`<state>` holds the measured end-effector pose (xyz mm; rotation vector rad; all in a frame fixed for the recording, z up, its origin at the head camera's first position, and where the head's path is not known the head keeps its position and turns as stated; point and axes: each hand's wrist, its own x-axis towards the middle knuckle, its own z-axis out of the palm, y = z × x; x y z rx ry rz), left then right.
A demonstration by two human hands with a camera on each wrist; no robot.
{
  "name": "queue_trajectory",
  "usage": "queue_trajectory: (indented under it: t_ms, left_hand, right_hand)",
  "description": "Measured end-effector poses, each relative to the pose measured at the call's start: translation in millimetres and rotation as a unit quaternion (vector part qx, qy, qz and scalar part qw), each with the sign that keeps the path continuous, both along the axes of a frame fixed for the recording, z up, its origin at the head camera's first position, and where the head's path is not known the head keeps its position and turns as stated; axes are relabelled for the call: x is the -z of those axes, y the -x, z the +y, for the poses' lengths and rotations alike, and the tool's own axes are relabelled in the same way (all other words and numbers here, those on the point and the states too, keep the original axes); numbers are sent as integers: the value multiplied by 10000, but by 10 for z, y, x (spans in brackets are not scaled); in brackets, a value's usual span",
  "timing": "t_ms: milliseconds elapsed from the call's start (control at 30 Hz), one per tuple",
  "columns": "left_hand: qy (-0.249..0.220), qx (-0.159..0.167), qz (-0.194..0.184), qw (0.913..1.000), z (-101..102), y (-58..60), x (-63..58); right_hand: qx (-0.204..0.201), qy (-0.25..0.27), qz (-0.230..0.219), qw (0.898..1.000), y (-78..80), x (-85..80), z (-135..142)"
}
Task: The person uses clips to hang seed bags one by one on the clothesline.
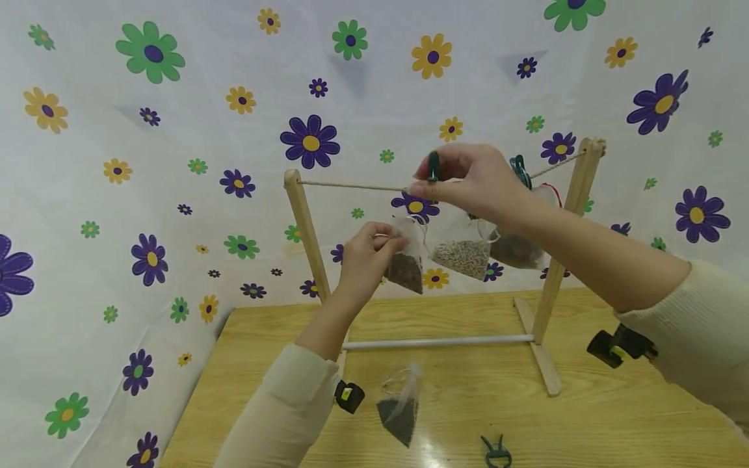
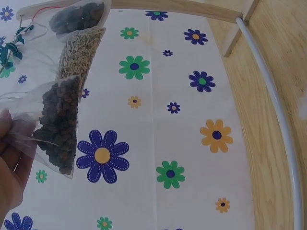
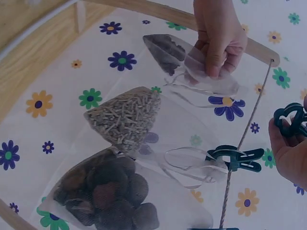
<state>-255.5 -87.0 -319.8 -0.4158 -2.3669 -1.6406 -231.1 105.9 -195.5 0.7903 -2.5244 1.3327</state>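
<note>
Stone bag (image 1: 523,253) partly behind forearm (image 1: 603,250), wrist views cropping hands (image 2: 12,172) (image 3: 291,160)

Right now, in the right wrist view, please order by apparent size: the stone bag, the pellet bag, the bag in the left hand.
1. Stone bag
2. Pellet bag
3. Held bag
Nearness to the camera may enlarge the first.

Soft light leaves glare on the tabletop (image 1: 468,380)
</note>
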Motion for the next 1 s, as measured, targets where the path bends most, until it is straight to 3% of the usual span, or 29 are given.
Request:
queue_trajectory:
  t_ms: [200,333,567,667,1000]
  left_hand:
    - [-532,187,252,9981,109,35,-1]
    - [-668,183,249,9973,155,57,-11]
    - [-525,148,353,9979,195,123,-96]
    - [-490,194,411,9978,202,151,-106]
    - [-332,85,778,9964,222,182,-126]
  right_hand:
    - [283,291,-231,9989,170,-105,-80]
    - [265,803,-647,9943,263,-125,-117]
    - [94,1720,-1732,9697,394,-175,-136]
    - [53,1639,-1930,9674,420,-184,-141]
    - [162,692,-1674,9833,452,-149,-241]
